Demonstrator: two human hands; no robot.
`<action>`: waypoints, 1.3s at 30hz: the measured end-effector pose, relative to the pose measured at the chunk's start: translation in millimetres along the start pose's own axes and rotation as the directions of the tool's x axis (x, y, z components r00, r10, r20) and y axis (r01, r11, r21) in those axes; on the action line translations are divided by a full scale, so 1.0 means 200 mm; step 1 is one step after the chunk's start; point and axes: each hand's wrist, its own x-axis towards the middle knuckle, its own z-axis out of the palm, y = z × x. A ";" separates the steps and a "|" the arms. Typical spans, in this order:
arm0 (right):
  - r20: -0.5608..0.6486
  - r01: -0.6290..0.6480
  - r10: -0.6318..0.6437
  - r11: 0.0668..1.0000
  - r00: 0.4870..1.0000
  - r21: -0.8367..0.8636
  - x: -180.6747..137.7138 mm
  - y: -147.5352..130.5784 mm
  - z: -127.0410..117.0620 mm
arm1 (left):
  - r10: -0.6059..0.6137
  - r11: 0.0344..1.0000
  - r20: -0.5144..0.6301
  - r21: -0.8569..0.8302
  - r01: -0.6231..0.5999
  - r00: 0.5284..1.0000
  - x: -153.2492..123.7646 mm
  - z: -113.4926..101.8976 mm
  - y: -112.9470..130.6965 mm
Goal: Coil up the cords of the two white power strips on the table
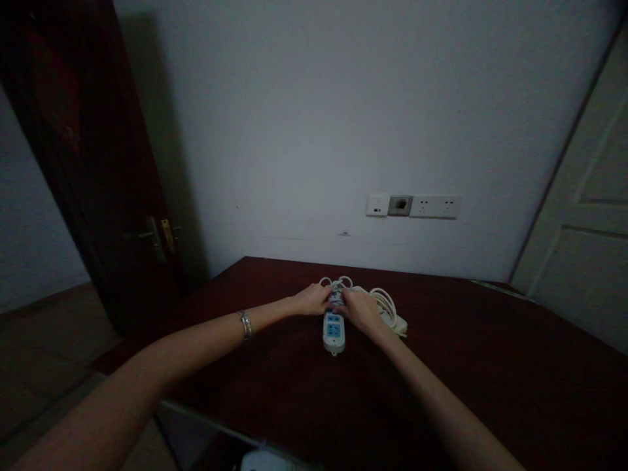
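A white power strip [333, 330] with blue sockets lies on the dark red-brown table [490, 366], its coiled white cord [385, 302] bunched behind and to its right. My left hand [311, 299] and my right hand [360, 309] meet at the strip's far end, fingers curled around the cord loops there. A silver bracelet [246, 324] sits on my left wrist. What the fingertips pinch is partly hidden.
White wall sockets and a grey panel [413, 206] are set in the wall above the table. A dark wooden door [93, 157] with a handle stands open at the left. A pale door [583, 222] is at the right. A white object [267, 461] peeks in at the bottom edge.
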 end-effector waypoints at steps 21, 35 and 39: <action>-0.084 0.049 -0.042 0.995 0.996 0.083 -0.07 -0.01 0.10 | -0.007 0.985 -0.099 -0.171 -0.010 0.995 -0.11 0.08 -0.01; -0.284 0.150 -0.006 0.860 0.959 0.487 -0.14 0.05 0.23 | -0.150 0.752 -0.028 -0.652 0.096 0.988 -0.07 0.15 -0.10; -0.346 0.099 0.124 0.823 0.930 0.560 -0.13 0.04 0.29 | -0.142 0.813 -0.002 -0.570 0.115 0.990 -0.04 0.14 -0.10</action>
